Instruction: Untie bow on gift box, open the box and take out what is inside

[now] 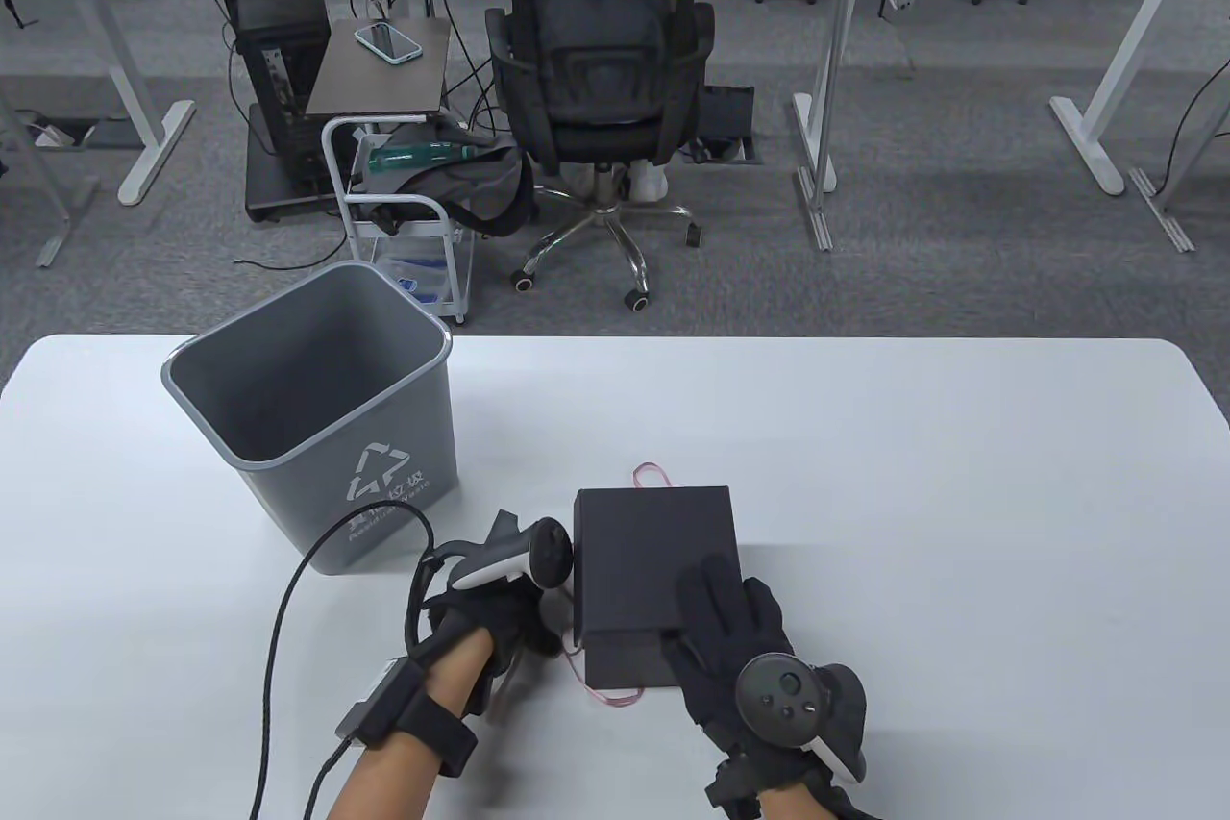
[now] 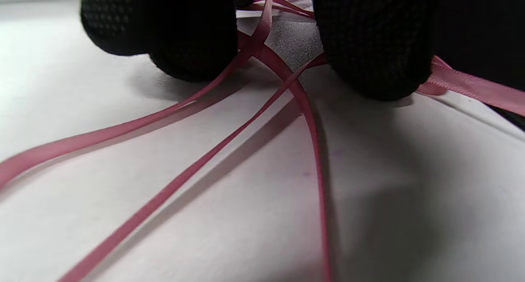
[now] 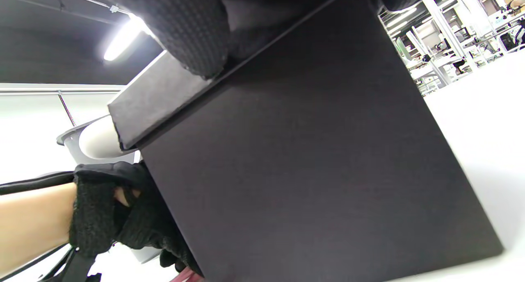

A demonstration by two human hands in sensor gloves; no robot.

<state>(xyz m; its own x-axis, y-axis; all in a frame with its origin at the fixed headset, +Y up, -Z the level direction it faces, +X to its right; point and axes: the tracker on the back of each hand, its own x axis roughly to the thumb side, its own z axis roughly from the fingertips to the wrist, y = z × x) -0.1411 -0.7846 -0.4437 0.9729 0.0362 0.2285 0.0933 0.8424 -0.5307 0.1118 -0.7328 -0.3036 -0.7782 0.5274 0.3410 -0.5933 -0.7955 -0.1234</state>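
1. The gift box [image 1: 656, 570], a matte black cardboard cuboid, sits at the near middle of the white table [image 1: 961, 493]; its lid [image 3: 164, 97] is raised at one edge, and what lies inside cannot be seen.
2. A thin, satiny pink ribbon [image 2: 197, 167] lies loose on the table in several strands around and under the box.
3. The right hand [image 1: 740, 657] rests on the box top, its thumb hooked at the lid's near edge, grasping the lid.
4. The left hand [image 1: 490, 608] sits at the box's left side, fingertips [image 2: 369, 44] down among the ribbon strands; whether it grips anything I cannot tell.
5. A grey plastic bin [image 1: 317, 416], tapered and smooth, stands to the left; nothing shows in the part of its inside that is visible.
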